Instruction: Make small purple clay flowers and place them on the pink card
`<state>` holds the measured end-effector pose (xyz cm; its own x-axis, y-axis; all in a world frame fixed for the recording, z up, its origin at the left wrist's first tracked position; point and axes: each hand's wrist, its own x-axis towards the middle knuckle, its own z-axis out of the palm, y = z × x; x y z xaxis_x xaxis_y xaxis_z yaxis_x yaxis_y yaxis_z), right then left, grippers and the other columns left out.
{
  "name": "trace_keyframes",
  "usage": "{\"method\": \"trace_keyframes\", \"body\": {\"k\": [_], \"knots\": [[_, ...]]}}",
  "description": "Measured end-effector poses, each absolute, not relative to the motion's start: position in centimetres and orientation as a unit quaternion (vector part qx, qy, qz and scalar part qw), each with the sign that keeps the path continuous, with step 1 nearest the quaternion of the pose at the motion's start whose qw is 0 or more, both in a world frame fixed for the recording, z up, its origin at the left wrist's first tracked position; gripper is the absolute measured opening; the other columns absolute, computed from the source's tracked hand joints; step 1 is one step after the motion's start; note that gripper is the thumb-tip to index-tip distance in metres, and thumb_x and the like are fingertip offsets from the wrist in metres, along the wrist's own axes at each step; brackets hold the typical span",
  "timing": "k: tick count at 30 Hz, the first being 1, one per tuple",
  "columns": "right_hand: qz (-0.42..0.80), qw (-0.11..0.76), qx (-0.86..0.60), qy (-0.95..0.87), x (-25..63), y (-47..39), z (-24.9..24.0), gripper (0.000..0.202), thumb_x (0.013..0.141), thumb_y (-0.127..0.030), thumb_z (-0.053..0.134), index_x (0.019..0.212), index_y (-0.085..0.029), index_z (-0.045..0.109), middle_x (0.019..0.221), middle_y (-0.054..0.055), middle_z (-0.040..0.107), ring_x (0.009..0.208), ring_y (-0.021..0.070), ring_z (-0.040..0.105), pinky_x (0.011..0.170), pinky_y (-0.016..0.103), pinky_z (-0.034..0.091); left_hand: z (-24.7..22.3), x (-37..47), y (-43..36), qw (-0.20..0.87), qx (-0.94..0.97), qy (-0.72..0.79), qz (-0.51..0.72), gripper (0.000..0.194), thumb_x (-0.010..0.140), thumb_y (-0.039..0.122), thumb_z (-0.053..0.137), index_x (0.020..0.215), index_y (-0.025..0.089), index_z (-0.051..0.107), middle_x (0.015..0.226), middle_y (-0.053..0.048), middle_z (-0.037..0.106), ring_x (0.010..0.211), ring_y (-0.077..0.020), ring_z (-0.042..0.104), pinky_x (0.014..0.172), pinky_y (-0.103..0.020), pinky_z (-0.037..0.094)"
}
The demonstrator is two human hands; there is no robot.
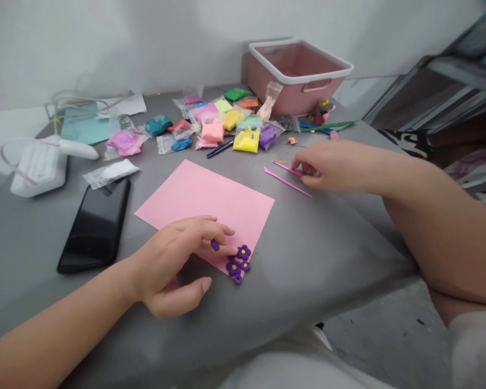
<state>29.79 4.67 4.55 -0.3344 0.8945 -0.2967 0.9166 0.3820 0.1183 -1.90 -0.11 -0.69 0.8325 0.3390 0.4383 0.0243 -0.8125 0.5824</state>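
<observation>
My left hand (182, 259) rests over the near part of a pink sheet of paper (202, 194), its thumb apart from the outstretched fingers. Beside the fingertips, purple clay flowers (234, 267) with yellow centres sit at the sheet's near right corner. A small purple clay piece (215, 245) shows at the fingers; whether it sticks to them or lies between them is unclear. To the right of the sheet, my right hand (328, 166) has curled fingers closed on the end of a thin pink modelling tool (285, 168). A second pink modelling tool (287, 182) lies just in front.
Several bags of coloured clay (210, 131) are spread along the back, before a pink basket (295, 81) with a white rim. A dark blue stick (220, 149) lies near them. On the left are a black phone (95, 227) and a white power strip (40, 167) with cables.
</observation>
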Motion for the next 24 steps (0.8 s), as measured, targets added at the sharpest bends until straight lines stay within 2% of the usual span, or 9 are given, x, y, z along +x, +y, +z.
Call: {"method": "trace_keyframes", "body": {"k": [5, 11, 14, 16, 18, 19, 21, 24], "knots": [[-0.060, 0.140, 0.585, 0.797, 29.7, 5.2, 3.7, 0.030, 0.079, -0.023, 0.053, 0.107, -0.014, 0.061, 0.090, 0.009, 0.068, 0.071, 0.0176, 0.055, 0.067, 0.029, 0.033, -0.9, -2.1, -0.2, 0.269, 0.910, 0.092, 0.303, 0.060, 0.064, 0.015, 0.056, 0.123, 0.019, 0.047, 0.102, -0.012, 0.078, 0.113, -0.0318, 0.067, 0.100, -0.050, 0.051], [0.040, 0.124, 0.590, 0.797, 30.4, 5.9, 1.8, 0.029, 0.073, -0.020, 0.056, 0.099, -0.013, 0.067, 0.082, 0.009, 0.069, 0.069, 0.0207, 0.058, 0.061, 0.029, 0.034, -0.6, -2.6, 0.0, 0.196, 0.925, 0.104, 0.308, 0.046, 0.067, 0.012, 0.059, 0.110, 0.022, 0.049, 0.098, -0.009, 0.078, 0.107, -0.0286, 0.070, 0.097, -0.049, 0.053], [0.061, 0.097, 0.599, 0.793, 30.1, 5.6, 2.3, 0.024, 0.075, -0.019, 0.053, 0.093, -0.013, 0.068, 0.081, 0.011, 0.069, 0.071, 0.0231, 0.059, 0.060, 0.031, 0.034, -0.6, -2.5, 0.0, 0.209, 0.914, 0.128, 0.322, 0.045, 0.070, 0.009, 0.060, 0.111, 0.024, 0.047, 0.100, -0.008, 0.077, 0.106, -0.0264, 0.071, 0.092, -0.046, 0.057], [0.056, 0.014, 0.610, 0.790, 29.5, 5.1, 3.1, 0.018, 0.078, -0.019, 0.052, 0.086, -0.014, 0.068, 0.081, 0.011, 0.068, 0.074, 0.0232, 0.059, 0.064, 0.032, 0.038, -0.5, -2.3, -0.1, 0.230, 0.903, 0.139, 0.335, 0.045, 0.072, 0.008, 0.061, 0.111, 0.024, 0.046, 0.097, -0.008, 0.077, 0.102, -0.0249, 0.072, 0.088, -0.042, 0.059], [0.002, -0.146, 0.609, 0.779, 28.7, 4.3, 3.7, 0.015, 0.081, -0.020, 0.053, 0.085, -0.017, 0.067, 0.083, 0.009, 0.068, 0.077, 0.0220, 0.060, 0.070, 0.034, 0.044, -0.5, -2.1, -0.2, 0.241, 0.900, 0.134, 0.337, 0.043, 0.072, 0.006, 0.061, 0.110, 0.022, 0.047, 0.092, -0.007, 0.076, 0.095, -0.0235, 0.073, 0.083, -0.038, 0.061], [-0.084, -0.229, 0.585, 0.773, 28.2, 3.9, 3.9, 0.016, 0.084, -0.022, 0.053, 0.091, -0.019, 0.067, 0.085, 0.008, 0.069, 0.078, 0.0207, 0.062, 0.074, 0.034, 0.048, -0.5, -2.1, -0.2, 0.246, 0.899, 0.130, 0.338, 0.042, 0.072, 0.005, 0.060, 0.109, 0.022, 0.048, 0.090, -0.007, 0.076, 0.092, -0.0227, 0.074, 0.080, -0.037, 0.061], [-0.265, -0.382, 0.517, 0.719, 27.1, 3.0, 3.9, 0.011, 0.085, -0.027, 0.058, 0.090, -0.019, 0.065, 0.079, 0.003, 0.067, 0.074, 0.0175, 0.065, 0.075, 0.034, 0.054, -0.5, -2.0, -0.3, 0.265, 0.891, 0.135, 0.344, 0.040, 0.073, 0.003, 0.058, 0.107, 0.021, 0.049, 0.090, -0.006, 0.075, 0.088, -0.0217, 0.074, 0.076, -0.035, 0.061], [-0.508, -0.453, 0.436, 0.589, 25.5, 1.7, 3.2, 0.013, 0.083, -0.031, 0.066, 0.087, -0.021, 0.061, 0.070, -0.003, 0.063, 0.068, 0.0126, 0.067, 0.068, 0.029, 0.057, -0.8, -2.1, -0.4, 0.286, 0.869, 0.191, 0.357, 0.035, 0.077, 0.003, 0.056, 0.103, 0.023, 0.046, 0.094, -0.005, 0.074, 0.084, -0.0197, 0.073, 0.070, -0.034, 0.058]]}}
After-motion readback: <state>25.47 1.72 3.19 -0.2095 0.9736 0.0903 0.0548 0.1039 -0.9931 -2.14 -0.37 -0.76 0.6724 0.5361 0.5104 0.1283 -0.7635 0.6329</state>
